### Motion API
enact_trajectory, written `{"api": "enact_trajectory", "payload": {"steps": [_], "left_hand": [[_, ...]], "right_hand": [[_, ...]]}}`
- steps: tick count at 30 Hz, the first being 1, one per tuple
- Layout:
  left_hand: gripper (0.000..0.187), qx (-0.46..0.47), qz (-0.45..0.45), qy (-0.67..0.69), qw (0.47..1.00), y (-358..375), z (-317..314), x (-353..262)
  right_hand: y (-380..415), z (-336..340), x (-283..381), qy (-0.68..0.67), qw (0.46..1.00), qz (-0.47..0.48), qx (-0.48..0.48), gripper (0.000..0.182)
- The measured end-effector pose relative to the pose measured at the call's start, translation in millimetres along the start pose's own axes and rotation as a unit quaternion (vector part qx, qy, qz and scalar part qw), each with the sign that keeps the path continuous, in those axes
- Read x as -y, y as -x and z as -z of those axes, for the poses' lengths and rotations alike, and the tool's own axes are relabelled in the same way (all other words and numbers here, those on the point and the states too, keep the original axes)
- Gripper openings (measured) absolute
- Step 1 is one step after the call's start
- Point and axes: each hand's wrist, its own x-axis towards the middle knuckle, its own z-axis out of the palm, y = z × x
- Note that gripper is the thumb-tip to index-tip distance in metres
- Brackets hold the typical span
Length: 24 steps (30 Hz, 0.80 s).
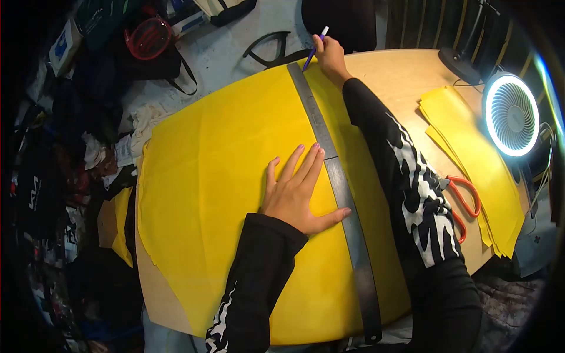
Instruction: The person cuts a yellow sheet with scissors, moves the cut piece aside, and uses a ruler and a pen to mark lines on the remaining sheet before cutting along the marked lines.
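Note:
Across the wooden table lies a large yellow sheet (pixel 235 147), with a long metal ruler (pixel 353 235) running over it from the far edge to the near edge. My left hand (pixel 297 197) rests flat with its fingers spread, its fingertips and thumb against the ruler near the middle. At the far end of the ruler, my right hand (pixel 331 57) grips a purple pen (pixel 309 54) with a white end. The pen's lower end meets the yellow sheet just right of the ruler.
Folded yellow sheets (pixel 471 159) lie at the right, beside orange-handled scissors (pixel 471 197) partly under my right sleeve. A lit round fan (pixel 515 115) and a dark lamp base (pixel 459 65) stand beyond. Bags and clutter cover the floor at the left; a black chair (pixel 338 23) is behind the table.

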Motion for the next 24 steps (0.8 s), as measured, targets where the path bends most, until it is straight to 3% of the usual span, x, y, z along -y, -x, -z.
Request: {"api": "enact_trajectory", "payload": {"steps": [12,24], "left_hand": [[0.104,-0.004,0.000,-0.007,1.000,1,-2,1],[0.104,-0.003,0.002,-0.005,1.000,2,-1,0]], "right_hand": [[22,22,12,-0.133,0.987,-0.068,0.054,0.033],[41,28,27,-0.181,0.979,-0.043,0.079,0.026]]}}
